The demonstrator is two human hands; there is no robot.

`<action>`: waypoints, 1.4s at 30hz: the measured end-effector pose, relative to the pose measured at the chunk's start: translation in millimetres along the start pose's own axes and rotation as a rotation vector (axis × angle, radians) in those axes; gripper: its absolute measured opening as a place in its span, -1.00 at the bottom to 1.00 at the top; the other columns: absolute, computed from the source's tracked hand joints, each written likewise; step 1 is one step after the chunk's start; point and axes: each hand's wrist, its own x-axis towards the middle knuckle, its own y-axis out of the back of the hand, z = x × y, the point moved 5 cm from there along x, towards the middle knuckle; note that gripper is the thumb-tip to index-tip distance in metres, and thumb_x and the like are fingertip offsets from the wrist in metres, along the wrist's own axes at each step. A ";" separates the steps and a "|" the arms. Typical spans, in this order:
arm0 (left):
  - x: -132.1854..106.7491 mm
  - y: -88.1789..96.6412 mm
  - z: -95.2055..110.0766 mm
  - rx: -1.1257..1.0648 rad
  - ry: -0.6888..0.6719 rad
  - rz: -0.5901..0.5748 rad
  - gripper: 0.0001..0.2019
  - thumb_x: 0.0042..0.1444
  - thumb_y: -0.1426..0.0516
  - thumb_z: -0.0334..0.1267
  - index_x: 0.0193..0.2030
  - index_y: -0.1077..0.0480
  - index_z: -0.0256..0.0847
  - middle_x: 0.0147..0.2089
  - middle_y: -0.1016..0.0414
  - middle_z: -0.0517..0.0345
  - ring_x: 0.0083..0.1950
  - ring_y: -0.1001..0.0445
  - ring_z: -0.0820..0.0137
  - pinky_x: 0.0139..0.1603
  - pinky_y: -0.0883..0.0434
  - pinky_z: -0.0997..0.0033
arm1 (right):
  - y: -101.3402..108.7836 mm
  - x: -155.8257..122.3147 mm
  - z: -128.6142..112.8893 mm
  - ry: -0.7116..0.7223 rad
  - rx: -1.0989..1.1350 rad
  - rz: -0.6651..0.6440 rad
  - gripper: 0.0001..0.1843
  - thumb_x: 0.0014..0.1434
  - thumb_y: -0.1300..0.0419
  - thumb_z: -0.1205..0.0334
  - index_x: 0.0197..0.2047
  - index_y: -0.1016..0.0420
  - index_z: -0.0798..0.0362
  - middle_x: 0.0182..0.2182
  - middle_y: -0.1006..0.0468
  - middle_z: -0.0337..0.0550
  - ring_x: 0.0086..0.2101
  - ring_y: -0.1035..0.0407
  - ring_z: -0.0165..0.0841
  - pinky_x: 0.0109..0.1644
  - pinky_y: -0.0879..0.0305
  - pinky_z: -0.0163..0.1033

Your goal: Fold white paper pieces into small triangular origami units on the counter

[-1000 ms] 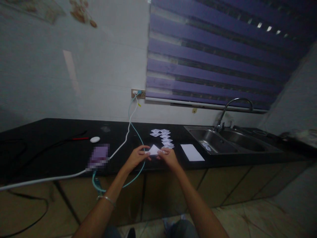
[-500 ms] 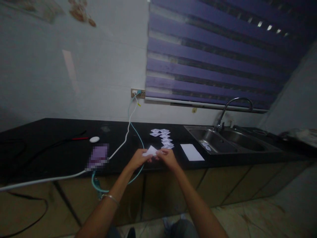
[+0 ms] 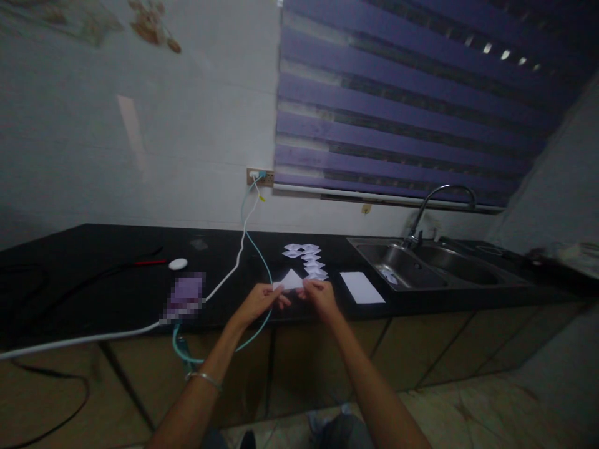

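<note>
A small white folded paper triangle is held over the front of the black counter, its point facing away from me. My left hand pinches its left corner, and my right hand pinches the right one. Just beyond them lie several folded white paper pieces in a curving row on the counter. To the right of my right hand rests a white stack or sheet of paper, flat; how many sheets it holds I cannot tell.
A steel double sink with a curved faucet is set in the black counter at right. White and teal cables run from a wall socket. At left lie a white round object and a blurred purple item.
My hands have moved slightly apart, now gripping the paper by its two corners. More of the triangle shows between them.
</note>
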 end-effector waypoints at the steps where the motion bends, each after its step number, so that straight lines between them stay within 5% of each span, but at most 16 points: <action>1: -0.2 -0.8 0.1 -0.021 -0.001 0.005 -0.49 0.13 -0.04 0.10 -0.36 -0.55 -0.37 -0.44 -0.58 -0.06 -0.48 -0.46 0.37 -0.41 -0.30 0.45 | 0.2 0.3 0.2 0.001 0.003 0.008 -0.61 0.07 -0.22 -0.05 -0.44 -0.59 0.16 -0.52 -0.58 -0.06 -0.55 -0.39 -0.35 -0.42 -0.31 -0.27; 9: 8.0 1.6 -6.5 -0.196 0.099 0.117 -0.47 0.10 -0.01 0.18 -0.24 -0.40 -0.36 -0.51 -0.52 0.02 -0.63 -0.37 0.48 -0.64 -0.08 0.58 | -0.8 1.2 -1.3 0.086 -0.093 0.098 -0.59 0.11 -0.17 -0.05 -0.40 -0.60 0.16 -0.52 -0.57 -0.08 -0.52 -0.40 -0.35 -0.40 -0.32 -0.27; 13: 9.6 2.2 -4.5 -0.238 0.096 0.135 -0.55 0.03 -0.12 0.12 -0.25 -0.40 -0.31 -0.49 -0.46 0.15 -0.59 -0.33 0.54 -0.63 -0.07 0.61 | -10.4 -2.5 -3.3 0.108 -0.165 -0.004 -0.63 0.09 -0.21 -0.03 -0.26 -0.62 0.09 -0.42 -0.61 -0.10 -0.40 -0.45 -0.29 -0.30 -0.34 -0.23; 20: 7.9 7.1 -10.4 -0.089 0.045 0.207 -0.61 0.01 -0.17 0.06 -0.25 -0.47 -0.27 -0.43 -0.43 0.17 -0.46 -0.34 0.47 -0.48 -0.22 0.53 | -14.0 -7.2 -4.3 -0.028 -0.019 -0.244 -0.51 0.16 -0.11 -0.10 -0.19 -0.59 0.16 -0.36 -0.61 -0.04 -0.37 -0.47 -0.30 -0.23 -0.36 -0.21; 24: 10.9 15.5 -14.5 0.063 -0.054 0.346 -0.63 0.00 -0.17 0.06 -0.30 -0.52 -0.24 -0.27 -0.42 0.09 -0.21 -0.38 0.34 -0.19 -0.33 0.41 | -15.8 -6.8 -5.2 -0.031 -0.017 -0.308 -0.57 0.11 -0.18 -0.07 -0.24 -0.59 0.15 -0.39 -0.61 -0.05 -0.42 -0.45 -0.35 -0.27 -0.35 -0.26; 33: 7.4 17.0 -14.1 0.331 -0.167 0.458 -0.72 0.04 -0.17 0.00 -0.41 -0.54 -0.17 -0.05 -0.31 0.06 0.03 -0.27 0.25 0.08 -0.23 0.29 | -20.6 -8.0 -4.7 -0.120 0.030 -0.387 -0.64 0.00 -0.28 0.04 -0.24 -0.57 0.16 -0.43 -0.61 -0.08 -0.47 -0.45 -0.37 -0.32 -0.35 -0.27; 37: 3.0 13.9 -5.6 0.374 -0.178 0.405 -0.75 0.05 -0.17 -0.03 -0.41 -0.54 -0.15 -0.14 -0.40 0.09 -0.04 -0.30 0.27 0.03 -0.22 0.30 | -22.9 -9.2 1.2 -0.149 0.005 -0.422 -0.69 -0.01 -0.29 0.13 -0.24 -0.56 0.17 -0.47 -0.60 -0.10 -0.48 -0.46 -0.37 -0.32 -0.36 -0.27; 42: 0.2 5.4 -0.7 0.209 -0.146 0.307 -0.65 0.07 -0.14 0.00 -0.52 -0.45 -0.26 -0.48 -0.37 0.19 -0.38 -0.33 0.41 -0.33 -0.23 0.46 | -22.7 -8.7 8.8 -0.138 -0.107 -0.418 -0.76 0.00 -0.25 0.18 -0.30 -0.54 0.18 -0.51 -0.59 -0.13 -0.50 -0.45 -0.37 -0.38 -0.35 -0.30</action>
